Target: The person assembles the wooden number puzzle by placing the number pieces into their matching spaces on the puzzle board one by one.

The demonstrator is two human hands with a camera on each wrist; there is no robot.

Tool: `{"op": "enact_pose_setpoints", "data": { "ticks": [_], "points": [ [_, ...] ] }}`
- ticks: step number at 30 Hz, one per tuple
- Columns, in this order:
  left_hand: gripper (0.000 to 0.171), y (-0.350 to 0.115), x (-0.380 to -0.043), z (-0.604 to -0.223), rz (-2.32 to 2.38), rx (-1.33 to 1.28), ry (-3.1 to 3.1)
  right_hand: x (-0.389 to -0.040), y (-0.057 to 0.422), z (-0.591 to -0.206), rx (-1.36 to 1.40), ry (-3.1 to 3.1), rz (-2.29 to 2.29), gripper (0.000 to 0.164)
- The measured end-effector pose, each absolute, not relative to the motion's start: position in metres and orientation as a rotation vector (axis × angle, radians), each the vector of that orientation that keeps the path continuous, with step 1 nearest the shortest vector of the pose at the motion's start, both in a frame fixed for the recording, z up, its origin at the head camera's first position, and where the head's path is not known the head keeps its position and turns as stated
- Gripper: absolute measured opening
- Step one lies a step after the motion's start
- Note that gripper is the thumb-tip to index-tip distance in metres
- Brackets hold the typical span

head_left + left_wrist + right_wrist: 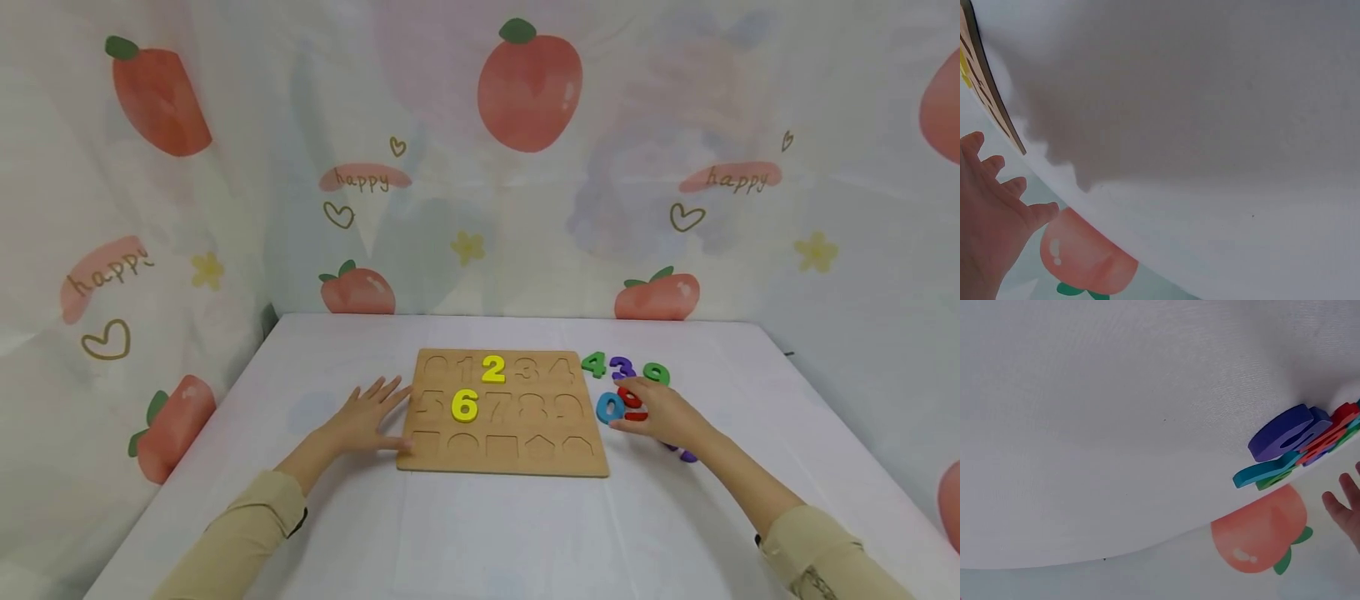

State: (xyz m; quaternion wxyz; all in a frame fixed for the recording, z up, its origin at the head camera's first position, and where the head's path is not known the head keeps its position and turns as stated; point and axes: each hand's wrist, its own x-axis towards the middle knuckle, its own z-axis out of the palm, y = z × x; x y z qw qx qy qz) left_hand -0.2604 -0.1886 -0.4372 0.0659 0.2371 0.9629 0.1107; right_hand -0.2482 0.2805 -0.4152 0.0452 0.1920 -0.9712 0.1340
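A wooden number board with cut outlines lies on the table. A yellow 2 and a yellow 6 sit on it. My left hand has its fingers spread at the board's left edge, the thumb touching the lower left corner. Beside the board's right edge, my right hand is over loose number pieces, thumb and fingers apart, gripping nothing visible. Under and near its fingertips are a blue 0 and red pieces. The hand partly hides them.
A green 4, a purple 3 and a green 9 lie just beyond the right hand. Purple and teal pieces show in the right wrist view. A printed cloth hangs behind the white table.
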Motion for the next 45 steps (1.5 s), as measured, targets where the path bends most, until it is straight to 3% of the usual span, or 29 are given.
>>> {"op": "enact_pose_setpoints", "data": {
  "ticks": [8,14,25,39,45],
  "points": [
    [0.098,-0.191,-0.262,-0.435,0.327,0.706,2.841,-0.255,0.284,-0.417,0.658,-3.015,0.452,0.072],
    [0.11,-0.19,-0.267,-0.439,0.368,0.687,2.745,-0.26,0.288,-0.419,0.676,-3.048,0.495,0.072],
    [0.118,-0.191,-0.271,-0.444,0.33,0.693,2.685,-0.264,0.284,-0.425,0.623,-3.119,0.496,0.086],
    [0.121,-0.185,-0.275,-0.446,0.347,0.685,2.703,-0.265,0.284,-0.434,0.588,-3.125,0.371,0.079],
    [0.121,-0.186,-0.275,-0.444,0.339,0.663,2.694,-0.268,0.281,-0.434,0.642,-3.062,0.339,0.067]
  ]
}}
